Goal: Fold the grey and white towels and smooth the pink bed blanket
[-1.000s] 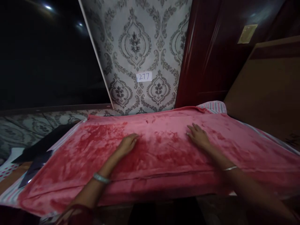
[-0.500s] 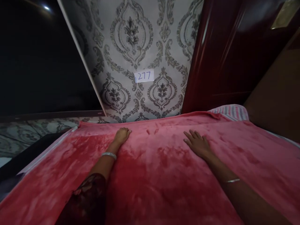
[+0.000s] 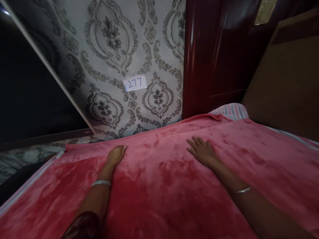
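Note:
A red and pink plush blanket [image 3: 149,192] spreads across the surface before me, its nap marked with darker and lighter patches. On its left half rests my left hand [image 3: 117,155], closed like a fist. The fingertips are tucked out of sight, and I cannot make out whether they pinch any cloth. My right hand [image 3: 202,151] lies open and flat on the blanket's right half, fingers spread. The far hem of the blanket runs along the wall beyond both hands, with a fold at its right end.
A striped cloth [image 3: 235,111] shows beyond the far right corner. Patterned wallpaper [image 3: 112,66] carries a paper label [image 3: 135,83] reading 277. A dark screen [image 3: 30,86] stands left. A dark red glossy panel [image 3: 211,59] and a brown board [image 3: 286,76] rise at right.
The view has turned to the right, so the wall and screen sit further left. Both hands still rest on the blanket, the left closed and the right spread.

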`<state>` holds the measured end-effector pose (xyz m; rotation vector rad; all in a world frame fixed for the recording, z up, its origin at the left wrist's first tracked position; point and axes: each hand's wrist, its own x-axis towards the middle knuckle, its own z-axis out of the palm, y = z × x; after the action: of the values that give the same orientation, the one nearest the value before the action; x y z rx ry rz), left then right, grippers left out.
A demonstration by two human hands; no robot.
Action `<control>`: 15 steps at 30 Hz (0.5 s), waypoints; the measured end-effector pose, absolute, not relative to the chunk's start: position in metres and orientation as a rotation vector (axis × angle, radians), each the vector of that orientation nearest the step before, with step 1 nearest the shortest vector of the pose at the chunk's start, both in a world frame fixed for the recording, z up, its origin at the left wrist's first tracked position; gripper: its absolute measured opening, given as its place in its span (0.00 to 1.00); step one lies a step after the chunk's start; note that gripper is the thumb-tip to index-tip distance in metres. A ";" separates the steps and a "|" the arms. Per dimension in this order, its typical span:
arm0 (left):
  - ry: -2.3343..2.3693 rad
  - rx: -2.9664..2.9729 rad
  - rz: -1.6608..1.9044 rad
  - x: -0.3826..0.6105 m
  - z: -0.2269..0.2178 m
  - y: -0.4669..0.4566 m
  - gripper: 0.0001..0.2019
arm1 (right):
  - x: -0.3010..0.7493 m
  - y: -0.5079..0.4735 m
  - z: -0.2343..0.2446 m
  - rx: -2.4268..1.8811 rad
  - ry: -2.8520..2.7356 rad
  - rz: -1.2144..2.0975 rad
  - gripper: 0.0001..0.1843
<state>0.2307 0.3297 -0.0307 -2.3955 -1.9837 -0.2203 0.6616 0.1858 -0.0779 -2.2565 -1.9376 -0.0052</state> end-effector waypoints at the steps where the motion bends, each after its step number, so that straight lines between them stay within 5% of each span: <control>1: -1.984 -2.418 -0.212 0.225 -0.026 0.331 0.27 | 0.662 0.185 -0.078 -2.261 -1.937 0.005 0.32; 15: -2.242 -2.058 -0.007 0.105 -0.011 0.311 0.24 | 0.682 0.193 -0.111 -2.153 -1.956 -0.139 0.35</control>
<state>0.1054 0.3113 -0.0111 -2.0584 -2.2424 -0.0066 0.6822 0.1926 -0.1107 -2.1526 -1.9558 -0.1388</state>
